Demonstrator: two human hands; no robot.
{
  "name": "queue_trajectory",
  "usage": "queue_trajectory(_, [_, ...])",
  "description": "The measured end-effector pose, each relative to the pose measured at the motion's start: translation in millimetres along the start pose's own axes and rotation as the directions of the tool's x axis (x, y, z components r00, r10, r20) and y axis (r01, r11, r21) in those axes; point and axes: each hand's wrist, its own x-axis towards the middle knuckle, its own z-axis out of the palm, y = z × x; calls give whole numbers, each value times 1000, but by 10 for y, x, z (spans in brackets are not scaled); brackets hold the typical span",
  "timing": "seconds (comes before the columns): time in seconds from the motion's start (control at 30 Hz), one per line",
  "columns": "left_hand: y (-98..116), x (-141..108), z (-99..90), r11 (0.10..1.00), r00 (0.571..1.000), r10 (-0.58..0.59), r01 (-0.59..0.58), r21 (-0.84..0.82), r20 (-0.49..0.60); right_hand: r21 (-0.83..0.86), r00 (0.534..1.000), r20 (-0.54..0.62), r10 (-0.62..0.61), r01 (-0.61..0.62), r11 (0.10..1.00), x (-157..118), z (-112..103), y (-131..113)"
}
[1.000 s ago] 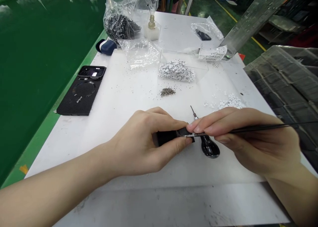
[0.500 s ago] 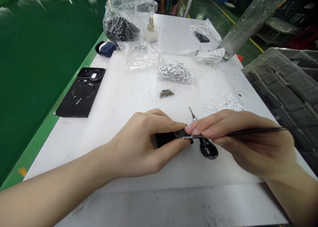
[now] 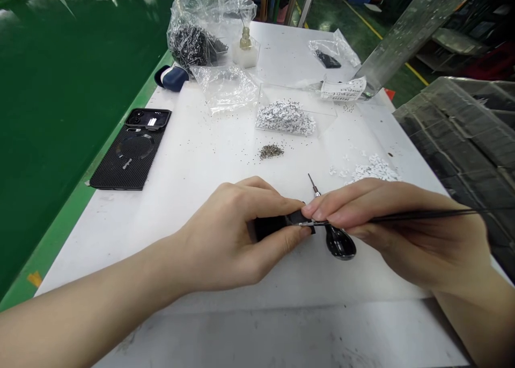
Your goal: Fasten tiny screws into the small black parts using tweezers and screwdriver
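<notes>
My left hand (image 3: 237, 231) grips a small black plastic part (image 3: 270, 227) between thumb and fingers, which cover much of it. In my right hand (image 3: 406, 231) is a pair of dark tweezers (image 3: 418, 214), held like a pen. Their tips meet the right end of the black part, beside my left thumb, where a tiny pale piece seems to sit. Beneath my right fingertips lies a screwdriver (image 3: 340, 243) with a glossy black handle, its thin shaft pointing away from me. A pile of tiny screws (image 3: 271, 152) lies beyond my hands.
A clear tray (image 3: 285, 119) holds many small white pieces; more white pieces (image 3: 376, 168) lie loose at right. A black phone case (image 3: 129, 151) is at left. Farther back are a plastic bag of black parts (image 3: 193, 46) and a small bottle (image 3: 245, 38). Stacked bins (image 3: 462, 137) stand right.
The whole view has shifted very slightly. My right hand and the tweezers' rear end sit a little farther right; both hands keep the same grip.
</notes>
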Motion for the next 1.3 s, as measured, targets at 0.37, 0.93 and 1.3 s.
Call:
queue_trajectory(0.37, [25, 5, -7, 1000, 1000, -2, 1, 29, 17, 84, 999, -30, 40, -38, 996, 6, 21, 49])
queue_trajectory(0.93, [19, 20, -2, 1000, 1000, -6, 5, 26, 19, 57, 998, -52, 17, -14, 998, 11, 31, 37])
queue_trajectory(1.3, [19, 1, -6, 1000, 1000, -10, 10, 11, 12, 25, 999, -40, 19, -18, 1000, -17, 28, 13])
